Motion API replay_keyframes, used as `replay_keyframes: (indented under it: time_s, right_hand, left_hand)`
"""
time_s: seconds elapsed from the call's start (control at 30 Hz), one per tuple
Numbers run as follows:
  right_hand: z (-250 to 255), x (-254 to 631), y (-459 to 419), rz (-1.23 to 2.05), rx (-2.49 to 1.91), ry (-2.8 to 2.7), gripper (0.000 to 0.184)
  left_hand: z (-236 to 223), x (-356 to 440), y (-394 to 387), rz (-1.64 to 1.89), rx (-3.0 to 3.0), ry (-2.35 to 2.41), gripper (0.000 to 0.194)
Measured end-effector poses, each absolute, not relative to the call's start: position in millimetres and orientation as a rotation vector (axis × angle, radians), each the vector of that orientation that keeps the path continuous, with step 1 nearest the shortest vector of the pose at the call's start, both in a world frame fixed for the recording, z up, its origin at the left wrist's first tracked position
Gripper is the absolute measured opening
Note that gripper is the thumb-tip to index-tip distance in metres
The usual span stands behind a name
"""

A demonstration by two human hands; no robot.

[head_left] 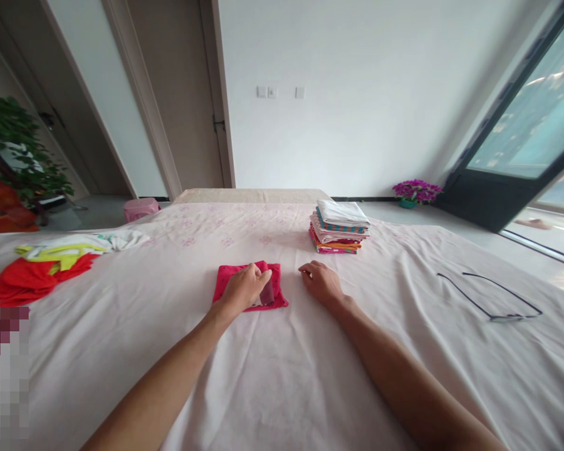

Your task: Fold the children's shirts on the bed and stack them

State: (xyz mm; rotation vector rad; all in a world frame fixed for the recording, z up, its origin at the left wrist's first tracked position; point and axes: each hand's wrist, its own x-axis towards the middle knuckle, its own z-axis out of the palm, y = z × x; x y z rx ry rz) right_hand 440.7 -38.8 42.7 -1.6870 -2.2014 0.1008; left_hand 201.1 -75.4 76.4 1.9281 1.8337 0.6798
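Note:
A folded red garment [225,275] lies flat on the pale bedsheet in front of me, with a dark and white printed patch on its right half. My left hand [247,287] is over the middle of it, fingers closed on a fold of the cloth. Just right of the garment, apart from it, my right hand [322,282] is low over the sheet. Its fingers are curled in together and no cloth shows in them. Behind that hand stands a stack of folded clothes [339,228], white on top, with teal, pink, red and orange layers below.
Loose red, yellow and white clothes [42,269] are heaped at the left. Eyeglasses [512,316] lie with temples unfolded on the patterned bedsheet [282,388] at right. Beyond the bed are a pink stool [141,208], purple flowers [417,190] and a closed door [178,94].

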Motion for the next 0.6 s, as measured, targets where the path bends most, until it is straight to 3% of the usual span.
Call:
replay_keyframes:
  time_s: [0.3,0.47,0.6]
  right_hand:
    - [60.3,404.3,-62.4,0.492,-1.769,-2.19,0.032]
    - [66.2,392.8,-64.4,0.39,-1.864,-2.22,0.035]
    - [64.5,388.1,-63.3,0.388,-1.899,-2.214,0.038]
  left_hand:
    - [78.7,213.8,-63.5,0.333,2.031,2.026,0.029]
    - [77.3,209.8,-63.3,0.356,1.996,2.016,0.043]
    - [71.2,221.2,-58.6,0.48,1.936,2.045,0.035]
